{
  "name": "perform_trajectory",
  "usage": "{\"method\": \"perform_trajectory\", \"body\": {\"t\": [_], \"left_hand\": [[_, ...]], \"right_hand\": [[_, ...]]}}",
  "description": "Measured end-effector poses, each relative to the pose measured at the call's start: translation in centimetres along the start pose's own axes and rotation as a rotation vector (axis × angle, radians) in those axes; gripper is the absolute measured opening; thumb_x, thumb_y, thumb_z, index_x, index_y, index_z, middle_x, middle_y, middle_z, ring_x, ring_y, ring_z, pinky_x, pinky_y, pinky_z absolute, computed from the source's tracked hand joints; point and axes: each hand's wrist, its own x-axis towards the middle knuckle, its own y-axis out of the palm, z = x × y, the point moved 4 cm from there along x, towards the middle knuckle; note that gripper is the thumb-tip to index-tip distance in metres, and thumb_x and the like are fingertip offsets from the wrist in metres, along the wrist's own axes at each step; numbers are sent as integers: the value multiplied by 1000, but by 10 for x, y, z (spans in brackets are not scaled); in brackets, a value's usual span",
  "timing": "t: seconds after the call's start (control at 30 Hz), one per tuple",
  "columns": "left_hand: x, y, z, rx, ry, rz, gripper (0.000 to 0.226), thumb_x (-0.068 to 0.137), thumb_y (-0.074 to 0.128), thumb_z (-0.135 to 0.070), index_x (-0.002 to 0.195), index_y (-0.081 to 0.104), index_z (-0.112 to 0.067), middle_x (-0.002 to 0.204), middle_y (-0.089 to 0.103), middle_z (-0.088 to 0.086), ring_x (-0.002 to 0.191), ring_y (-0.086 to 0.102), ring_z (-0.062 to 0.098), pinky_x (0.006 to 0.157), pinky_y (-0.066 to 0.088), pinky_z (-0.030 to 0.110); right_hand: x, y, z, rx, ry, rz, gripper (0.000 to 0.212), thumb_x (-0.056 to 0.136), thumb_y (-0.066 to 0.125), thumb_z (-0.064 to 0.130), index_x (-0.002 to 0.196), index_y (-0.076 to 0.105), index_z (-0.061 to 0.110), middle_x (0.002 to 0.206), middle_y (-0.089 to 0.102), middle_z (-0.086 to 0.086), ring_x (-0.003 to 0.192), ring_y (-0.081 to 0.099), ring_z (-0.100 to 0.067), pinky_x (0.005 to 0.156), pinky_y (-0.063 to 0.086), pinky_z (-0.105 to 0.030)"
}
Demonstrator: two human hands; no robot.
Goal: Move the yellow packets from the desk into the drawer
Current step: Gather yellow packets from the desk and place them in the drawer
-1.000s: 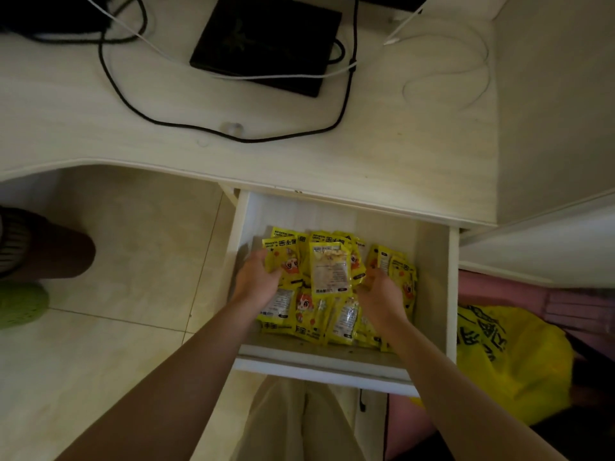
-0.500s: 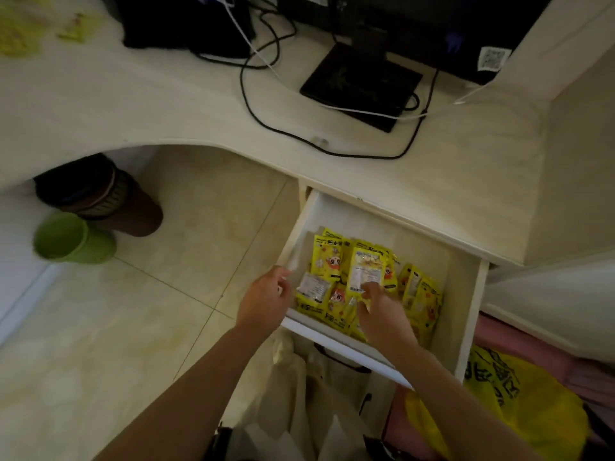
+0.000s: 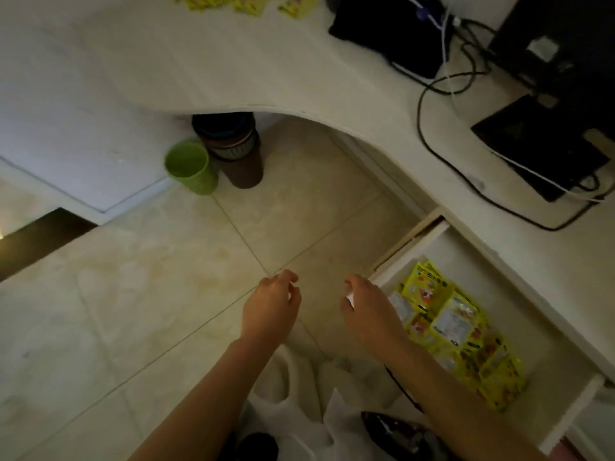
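Two hands: your left hand [image 3: 271, 311] and right hand [image 3: 369, 314] hang over the floor, just left of the open drawer [image 3: 549, 331]; both are empty, fingers loosely curled and holding nothing.
Drawer load: a heap of yellow packets [image 3: 456, 331] lies inside the drawer, piled toward its front half, probably because that is where they were dropped in and patted flat.
Still on the desk: a few more yellow packets [image 3: 246, 2] sit at the far left edge of the desk [image 3: 233, 61], well apart from the drawer, so the job looks only partly done.
Why the hands sit here: they seem to be in transit toward that far batch.
Change: half a second ago your right hand was on the packets in the drawer and your left at its front corner; now both are clear of it, and your view has swung left.
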Motion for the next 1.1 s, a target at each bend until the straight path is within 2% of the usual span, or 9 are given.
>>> {"method": "perform_trajectory", "body": {"t": [0.13, 0.3, 0.47, 0.6, 0.8, 1.1], "left_hand": [[13, -35, 48, -15, -78, -44, 26, 95, 45, -34, 117, 57, -28, 102, 66, -5, 88, 61, 12, 76, 54, 29], [40, -85, 106, 21, -79, -89, 27, 97, 44, -30, 121, 56, -24, 109, 66, -6, 97, 58, 13, 80, 54, 31], [73, -122, 155, 77, -85, -95, 28, 98, 43, -30, 121, 56, -23, 110, 66, -6, 98, 57, 13, 71, 45, 23], [106, -148, 180, 94, -116, -115, 27, 97, 43, -29, 119, 57, -23, 107, 67, -7, 97, 56, 14, 65, 41, 23], [168, -179, 189, 70, -138, -139, 26, 97, 45, -28, 118, 59, -22, 106, 67, -5, 99, 57, 15, 70, 44, 27], [290, -210, 155, 77, -111, -189, 27, 96, 44, -29, 118, 59, -21, 107, 67, -5, 99, 57, 16, 73, 46, 29]], "right_hand": [[26, 16, 52, -17, -75, 36, 41, 96, 41, 26, 136, 40, 15, 133, 51, -4, 117, 50, -20, 94, 44, -31], [62, 34, 120, -49, -126, 74, 39, 97, 41, 24, 135, 41, 15, 130, 53, -3, 112, 52, -17, 87, 41, -24], [100, 45, 179, -74, -160, 94, 41, 98, 39, 24, 138, 39, 16, 133, 52, -3, 116, 51, -17, 91, 43, -26], [132, 42, 214, -78, -186, 77, 41, 98, 39, 24, 138, 39, 15, 133, 52, -4, 117, 51, -17, 93, 45, -28], [199, 16, 248, -69, -209, 43, 41, 97, 41, 24, 136, 41, 13, 130, 54, -7, 115, 53, -21, 93, 48, -34], [320, -49, 270, -119, -247, 2, 43, 97, 41, 28, 138, 41, 14, 132, 54, -8, 116, 53, -24, 94, 46, -36]]}}
